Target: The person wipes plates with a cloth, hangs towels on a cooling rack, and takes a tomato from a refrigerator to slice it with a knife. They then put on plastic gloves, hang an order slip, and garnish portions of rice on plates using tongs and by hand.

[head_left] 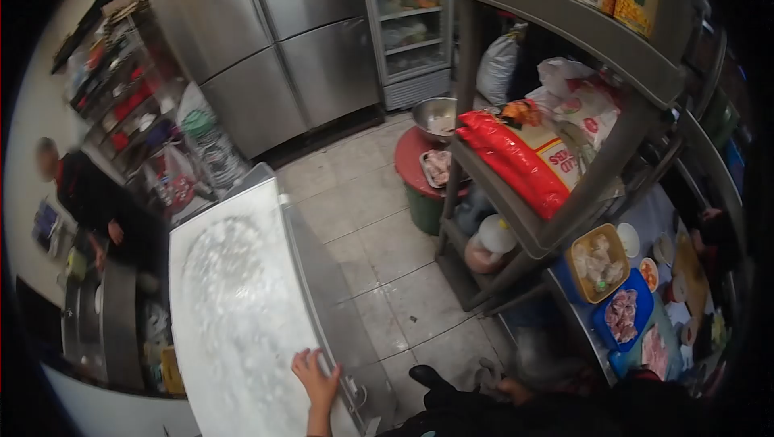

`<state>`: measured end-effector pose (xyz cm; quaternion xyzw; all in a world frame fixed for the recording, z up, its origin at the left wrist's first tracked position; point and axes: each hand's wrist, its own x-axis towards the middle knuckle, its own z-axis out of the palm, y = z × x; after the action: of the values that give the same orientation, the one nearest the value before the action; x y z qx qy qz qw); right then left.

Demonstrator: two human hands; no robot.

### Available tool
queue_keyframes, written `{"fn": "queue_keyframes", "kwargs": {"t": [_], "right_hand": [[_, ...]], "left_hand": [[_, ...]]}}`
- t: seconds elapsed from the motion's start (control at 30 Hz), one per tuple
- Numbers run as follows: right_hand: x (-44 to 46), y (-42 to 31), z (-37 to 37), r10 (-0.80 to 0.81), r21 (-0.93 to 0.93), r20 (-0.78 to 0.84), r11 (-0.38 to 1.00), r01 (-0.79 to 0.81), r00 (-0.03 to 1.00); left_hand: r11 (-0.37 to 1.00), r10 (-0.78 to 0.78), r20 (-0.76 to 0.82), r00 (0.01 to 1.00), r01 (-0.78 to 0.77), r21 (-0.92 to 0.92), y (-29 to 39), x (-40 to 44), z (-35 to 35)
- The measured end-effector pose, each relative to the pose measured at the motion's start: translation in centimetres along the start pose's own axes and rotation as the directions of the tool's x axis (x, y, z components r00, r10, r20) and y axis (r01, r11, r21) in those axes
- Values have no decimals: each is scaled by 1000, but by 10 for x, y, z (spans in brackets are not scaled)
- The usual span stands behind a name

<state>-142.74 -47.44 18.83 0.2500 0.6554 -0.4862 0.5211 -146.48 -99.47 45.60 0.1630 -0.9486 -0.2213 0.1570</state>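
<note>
My left hand [317, 379] rests on the white lid [242, 308] of a chest freezer, near its right edge, with the fingers spread. The lid's top looks wet or smeared, with a bright round patch toward the far end. Low in the view, beside my dark clothing, my right hand [514, 391] is closed on a greyish crumpled cloth [486, 376] hanging over the floor. Its fingers are partly hidden and blurred.
A grey shelf rack [556, 235] holds a red bag [516, 163]. Behind it stands a green bin with a red lid [409, 155]. At right, a worktable bears a blue tray [601, 320] of raw meat. Another person [93, 195] stands at left.
</note>
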Motion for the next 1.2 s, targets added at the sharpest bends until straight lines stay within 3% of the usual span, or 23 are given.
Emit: {"fn": "queue_keyframes", "kwargs": {"t": [0.07, 0.1, 0.17, 0.2, 0.27, 0.4, 0.43, 0.47, 0.5, 0.57, 0.6, 0.63, 0.67, 0.73, 0.83, 0.9, 0.93, 0.97, 1.0, 1.03, 1.1, 1.17, 1.2], "right_hand": [[24, -19, -7, 29, -512, -381, 826, -237, 924], [26, -30, -15, 31, -500, -396, 831, -244, 918], [35, -49, -35, -30, -561, -266, 817, -129, 964], [55, -51, -43, -12, -422, -204, 903, -77, 979], [-39, -177, -17, 181, -343, -246, 902, -260, 952], [174, -186, -82, -175, -904, -106, 427, -22, 979], [191, -237, -69, -179, -941, 135, 286, 183, 975], [198, -279, -71, -262, -926, -29, 371, 73, 965], [188, -345, -51, -316, -964, -70, 265, 17, 946], [197, -482, -23, -425, -972, 158, 93, 217, 891], [196, -524, -11, -425, -952, 15, 269, 143, 905], [182, -569, 5, -444, -961, 94, 192, 197, 891], [166, -606, 16, -495, -919, -52, 364, 152, 867], [145, -689, 32, -602, -944, -97, 309, 119, 793], [123, -794, 40, -742, -861, -26, 357, 363, 669], [71, -863, 60, -806, -665, -76, 479, 573, 587], [86, -885, 63, -863, -538, -69, 455, 710, 501], [103, -909, 61, -908, -390, -70, 406, 826, 414], [114, -937, 64, -897, -209, -18, 435, 876, 441], [117, -968, 70, -881, -26, 47, 470, 882, 470], [102, -1033, 97, -794, 275, 151, 606, 747, 588], [133, -1096, 116, -764, 213, 306, 637, 741, 568], [146, -1131, 129, -746, 192, 364, 646, 739, 558]], "left_hand": [[990, -130, -28, 991, 128, -51, -6, 48, 18], [991, -119, -22, 993, 118, -66, -9, 59, 25], [994, -99, -156, 983, 105, 34, -16, 69, 30], [991, -120, -156, 980, 128, 43, -14, 67, 31], [989, -142, -161, 977, 145, 10, -13, 65, 28], [987, -160, -221, 962, 147, -72, -10, 73, 21], [990, -138, -207, 968, 140, -4, -14, 73, 20], [989, -116, -189, 975, 131, 64, -19, 75, 22], [987, -132, -228, 965, 149, 58, -19, 77, 24], [937, -289, -306, 907, 334, 105, -24, 110, 29], [961, -113, -440, 891, 211, 180, -14, 147, 25], [911, -412, -369, 833, 376, -169, -71, 164, 75], [889, -441, -494, 750, 290, -354, -62, 217, 85], [923, -330, -412, 849, 197, -331, -43, 325, 70], [920, -102, -262, 960, -9, -392, -6, 460, 43], [913, 70, -1, 998, -64, -403, -10, 521, 35], [926, 7, -24, 1000, -15, -378, -13, 543, 33], [936, 48, 129, 990, 1, -353, -17, 565, 32], [943, 77, 267, 961, 17, -333, -25, 583, 33], [948, -2, 215, 977, 70, -310, -37, 596, 35], [987, -105, 522, 846, 152, -47, -64, 614, 48], [987, -155, 815, 558, 57, 149, -97, 603, 74], [948, -214, 894, 394, 305, 93, -120, 575, 106]]}}
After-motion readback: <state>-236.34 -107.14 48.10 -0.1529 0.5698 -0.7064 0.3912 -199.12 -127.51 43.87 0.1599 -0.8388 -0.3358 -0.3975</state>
